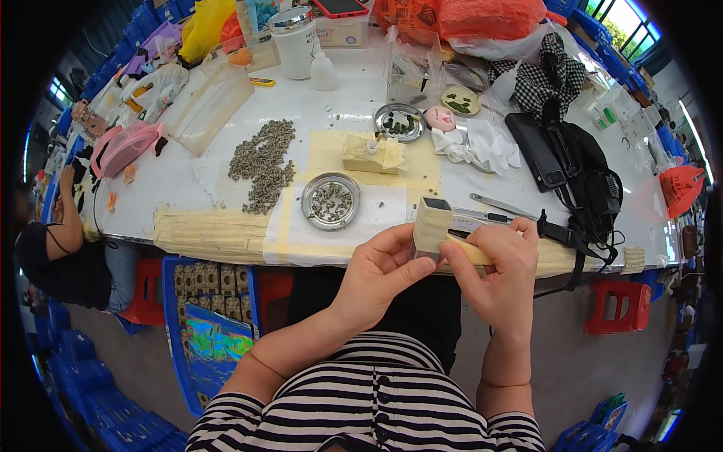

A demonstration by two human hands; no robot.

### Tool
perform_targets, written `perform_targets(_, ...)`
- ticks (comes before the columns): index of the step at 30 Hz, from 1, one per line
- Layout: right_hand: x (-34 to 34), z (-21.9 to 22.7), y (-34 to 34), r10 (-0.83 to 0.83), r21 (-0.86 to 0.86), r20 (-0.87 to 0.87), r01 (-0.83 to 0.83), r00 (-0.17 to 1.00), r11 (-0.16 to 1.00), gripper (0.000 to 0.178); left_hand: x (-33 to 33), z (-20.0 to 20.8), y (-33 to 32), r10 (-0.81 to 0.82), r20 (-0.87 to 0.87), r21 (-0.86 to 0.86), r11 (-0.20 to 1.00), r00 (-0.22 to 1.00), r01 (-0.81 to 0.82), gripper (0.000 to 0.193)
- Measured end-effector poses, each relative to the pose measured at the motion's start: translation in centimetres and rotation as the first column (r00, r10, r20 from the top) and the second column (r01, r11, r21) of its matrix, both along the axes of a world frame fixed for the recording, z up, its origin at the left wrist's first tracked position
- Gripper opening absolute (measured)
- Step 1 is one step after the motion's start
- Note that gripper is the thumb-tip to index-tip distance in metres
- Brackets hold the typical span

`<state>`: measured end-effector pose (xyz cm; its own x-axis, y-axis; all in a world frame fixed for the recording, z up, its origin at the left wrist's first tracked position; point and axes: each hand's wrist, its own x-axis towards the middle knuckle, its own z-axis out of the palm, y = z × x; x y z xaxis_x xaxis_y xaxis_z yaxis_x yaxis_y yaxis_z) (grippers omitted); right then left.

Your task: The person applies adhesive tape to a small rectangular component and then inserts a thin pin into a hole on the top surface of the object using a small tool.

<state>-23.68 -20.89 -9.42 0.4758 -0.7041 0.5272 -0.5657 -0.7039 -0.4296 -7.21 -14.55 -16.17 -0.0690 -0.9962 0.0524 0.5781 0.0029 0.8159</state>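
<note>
My left hand (pixel 376 277) grips a small rectangular hollow tube (pixel 432 230), greyish beige and upright with its open end on top, just over the table's front edge. Against its right side, my right hand (pixel 498 267) pinches a pale yellow strip-like piece (pixel 474 254) that looks like tape; the fingers cover part of it. Ahead of my left hand, a round metal dish (pixel 306 203) holds several small grey-brown parts. A heap of similar parts (pixel 263 167) lies farther left. Metal tweezers (pixel 503 206) and a dark slim tool (pixel 486 217) lie just beyond my right hand.
A block wrapped in yellow tape (pixel 374 154) stands mid-table, before a second metal dish (pixel 400 138). Right are crumpled tissues (pixel 493 148), a black phone (pixel 536 153) and a black bag (pixel 595 177). A blue crate (pixel 175 331) sits below left; another person's arm (pixel 69 215) is far left.
</note>
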Motion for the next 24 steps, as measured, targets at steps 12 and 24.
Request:
perform_targets(12, -0.5, -0.8, -0.5, 0.077, 0.139, 0.091, -0.089, 0.993, 0.986, 0.029, 0.3, 0.1, 0.6, -0.011, -0.383, 0.143, 0.987, 0.924, 0.071, 0.039)
perform_targets(24, -0.5, -0.1, -0.2, 0.046, 0.103, 0.075, -0.054, 0.996, 0.993, 0.025, 0.0, -0.1, -0.1, -0.128, -0.527, 0.084, 0.976, 0.840, 0.201, 0.035)
